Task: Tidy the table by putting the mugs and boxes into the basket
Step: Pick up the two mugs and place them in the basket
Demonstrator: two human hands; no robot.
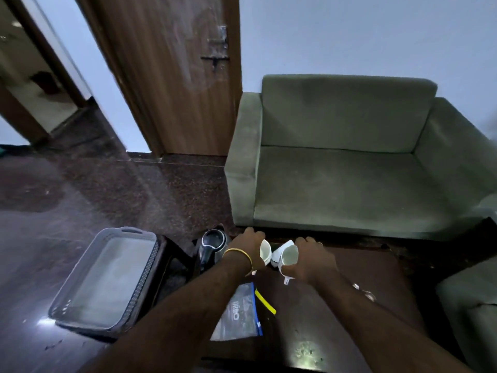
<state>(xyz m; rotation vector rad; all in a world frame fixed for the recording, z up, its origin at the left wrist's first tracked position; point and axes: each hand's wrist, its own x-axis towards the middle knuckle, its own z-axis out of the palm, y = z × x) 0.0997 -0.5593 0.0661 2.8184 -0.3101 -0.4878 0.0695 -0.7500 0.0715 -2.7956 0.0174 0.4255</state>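
My left hand (248, 249) is shut on a white mug (265, 251), tipped so its mouth faces me. My right hand (312, 261) grips a second white mug (287, 255), also tilted, right beside the first. Both mugs hang just above the far edge of the dark wooden table (336, 305). A flat box with blue edging and a dark printed cover (238, 313) lies on the table under my left forearm. The grey plastic basket (137, 281) stands empty to the left on a dark stool, about a forearm's length from my left hand.
A black electric kettle (211, 246) stands between the basket and my left hand. A green sofa (349, 170) sits just behind the table, with another cushion (470, 305) at the right. A yellow strip (265, 301) lies on the table. Dark polished floor and a wooden door lie at the left.
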